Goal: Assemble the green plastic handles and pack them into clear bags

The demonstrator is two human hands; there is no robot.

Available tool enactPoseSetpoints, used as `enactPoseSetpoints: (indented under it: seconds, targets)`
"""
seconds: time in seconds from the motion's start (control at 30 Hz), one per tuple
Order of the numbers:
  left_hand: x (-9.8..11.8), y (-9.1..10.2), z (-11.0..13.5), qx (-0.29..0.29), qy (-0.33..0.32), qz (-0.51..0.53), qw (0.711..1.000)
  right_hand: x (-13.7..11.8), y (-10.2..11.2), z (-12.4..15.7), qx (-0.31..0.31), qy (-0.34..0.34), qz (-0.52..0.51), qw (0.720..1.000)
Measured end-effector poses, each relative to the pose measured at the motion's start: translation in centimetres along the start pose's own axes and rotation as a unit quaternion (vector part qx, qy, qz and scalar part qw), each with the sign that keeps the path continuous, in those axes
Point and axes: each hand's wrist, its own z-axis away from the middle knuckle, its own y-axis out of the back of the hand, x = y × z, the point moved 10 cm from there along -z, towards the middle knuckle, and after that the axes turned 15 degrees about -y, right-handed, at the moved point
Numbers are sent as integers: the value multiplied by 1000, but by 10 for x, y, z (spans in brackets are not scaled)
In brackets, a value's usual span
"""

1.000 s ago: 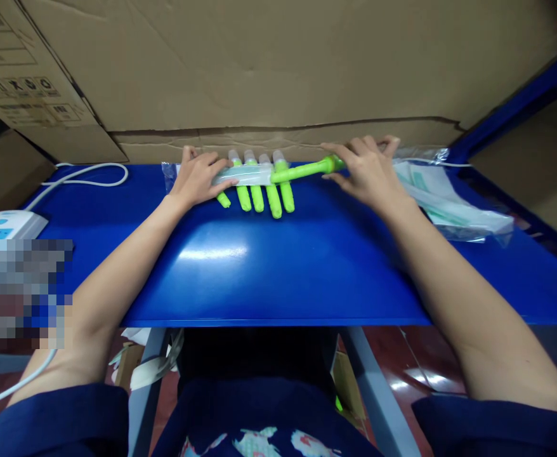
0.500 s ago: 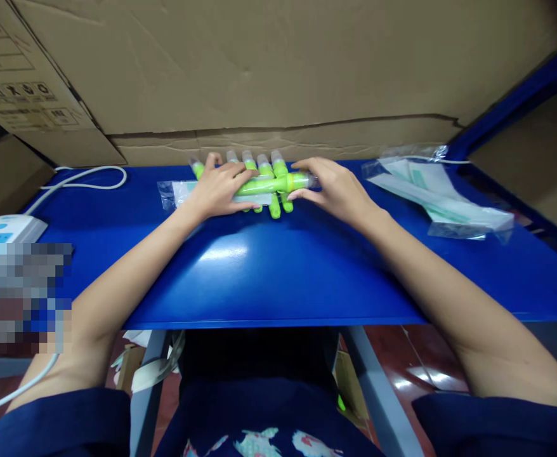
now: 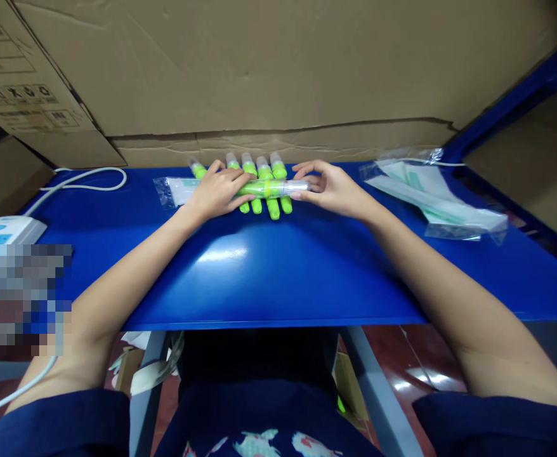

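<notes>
A bright green tube (image 3: 254, 188) with a clear end lies sideways across a row of similar tubes, in a clear plastic bag (image 3: 169, 192) with a white printed strip inside. My left hand (image 3: 219, 190) presses over the bag and the tube's left part, its thumb below and fingers above, hiding that stretch. At the clear right end is my right hand (image 3: 333, 190), fingers curled and thumb against that end. Several green tubes with clear caps (image 3: 263, 168) lie side by side underneath, caps toward the cardboard; one more (image 3: 196, 168) lies slanted behind my left hand.
More clear bags with white and green strips (image 3: 440, 197) lie on the right of the blue table (image 3: 278, 273). A white power strip (image 3: 9, 230) and cable (image 3: 92, 181) are at left. Cardboard (image 3: 259, 76) walls the back, and a blue frame (image 3: 511, 105) stands at right.
The sideways green tube has slid left into the bag, its yellow ring now nearer my left hand. My right hand has shifted slightly left with its end. My left hand stays about the same.
</notes>
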Motion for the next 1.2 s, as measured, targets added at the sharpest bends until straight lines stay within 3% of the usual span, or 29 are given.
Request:
enactPoseSetpoints:
  seconds: [0.27,0.37,0.6,0.8,0.93,1.03,1.1,1.2]
  targets:
    - [16,3,-7,-10,-24,4,1000,-38,0,19,141,57,154,976]
    - [21,4,-9,-6,-26,4,1000,-40,-1,23,170,52,128,976]
    - [20,1,-8,7,-31,10,999,-20,-25,18,102,18,-20,994]
    - [22,-1,-7,12,-44,8,999,-39,-39,28,96,73,112,986]
    - [22,-1,-8,10,-34,7,999,-43,-26,29,165,102,176,965]
    - [24,-1,-9,6,-35,15,999,-31,-6,22,221,74,170,957]
    - [25,-1,-9,2,-34,21,999,-19,0,15,208,41,168,963]
    - [24,-1,-8,-4,-23,24,999,-11,-5,7,138,13,177,974]
